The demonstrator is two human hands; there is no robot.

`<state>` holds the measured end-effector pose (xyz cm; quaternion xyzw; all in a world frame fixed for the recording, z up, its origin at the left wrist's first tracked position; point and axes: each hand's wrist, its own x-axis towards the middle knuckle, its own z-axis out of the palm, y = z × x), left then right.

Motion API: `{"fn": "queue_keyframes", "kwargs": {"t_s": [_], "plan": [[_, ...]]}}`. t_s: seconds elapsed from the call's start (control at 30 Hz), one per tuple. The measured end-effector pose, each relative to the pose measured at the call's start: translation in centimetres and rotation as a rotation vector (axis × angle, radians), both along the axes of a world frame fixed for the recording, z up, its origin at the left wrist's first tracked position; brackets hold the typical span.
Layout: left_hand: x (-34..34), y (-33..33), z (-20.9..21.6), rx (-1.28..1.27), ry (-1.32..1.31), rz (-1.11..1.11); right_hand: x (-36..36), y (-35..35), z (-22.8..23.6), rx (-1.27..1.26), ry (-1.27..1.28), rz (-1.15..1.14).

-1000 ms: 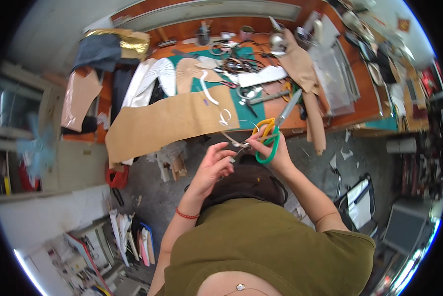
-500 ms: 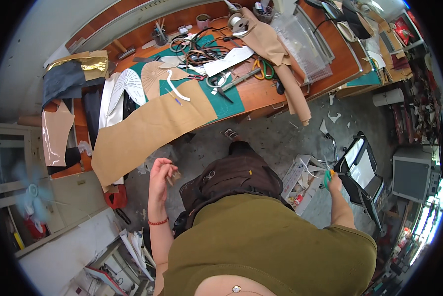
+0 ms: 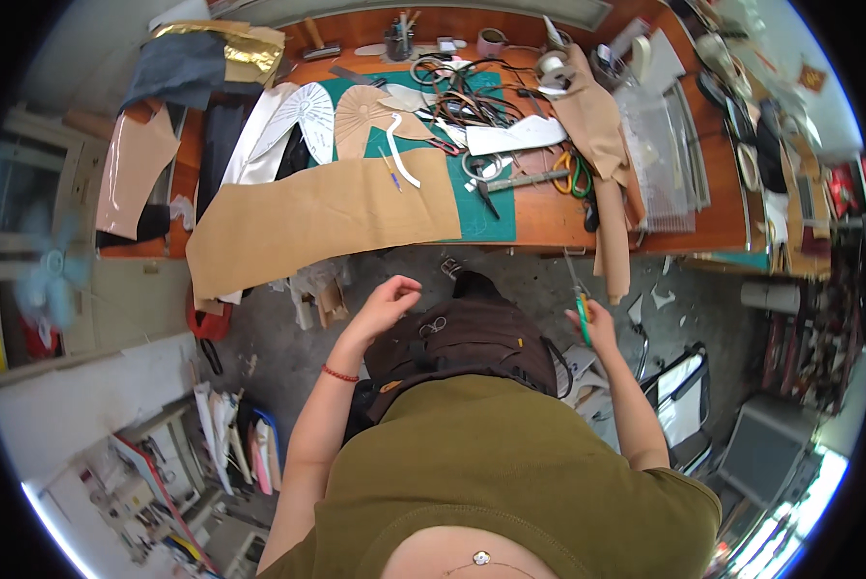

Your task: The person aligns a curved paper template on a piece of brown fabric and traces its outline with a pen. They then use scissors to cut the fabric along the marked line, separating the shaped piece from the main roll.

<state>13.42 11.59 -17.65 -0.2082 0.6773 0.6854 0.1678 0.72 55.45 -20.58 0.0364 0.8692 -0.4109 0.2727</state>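
My right hand is closed around the handles of a pair of scissors with green and orange grips. Their blades point up toward the table's front edge, beside a hanging roll of tan leather. Over my lap, my left hand is loosely curled, thumb and fingertips apart, and nothing shows in it. It is nearest to the big tan sheet, which lies on the table with its left corner hanging over the front edge. On that sheet rest a pen and a curved white strip.
A green cutting mat holds a hammer, tangled dark straps and white paper patterns. Orange-and-green scissors lie near the leather roll. A chair stands at my right, and a fan is at the left.
The small tan scrap in my left hand no longer shows there. Both hands have come inward, and the scissors have swung from my right side up toward the table. The view has turned right.
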Motion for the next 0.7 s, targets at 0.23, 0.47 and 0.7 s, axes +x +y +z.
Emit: {"fn": "queue_keyframes", "kwargs": {"t_s": [0.23, 0.47, 0.7], "plan": [[-4.8, 4.6, 0.2, -0.317, -0.023, -0.229, -10.6, -13.4, -0.7, 0.015, -0.259, 0.594], [-6.2, 7.3, -1.0, -0.404, -0.079, -0.079, -18.7, -18.1, -4.2, 0.129, -0.564, 0.786], [-8.3, 10.1, -1.4, -0.425, -0.188, 0.078, -22.9, -22.4, -2.3, 0.140, -0.661, 0.930]]}}
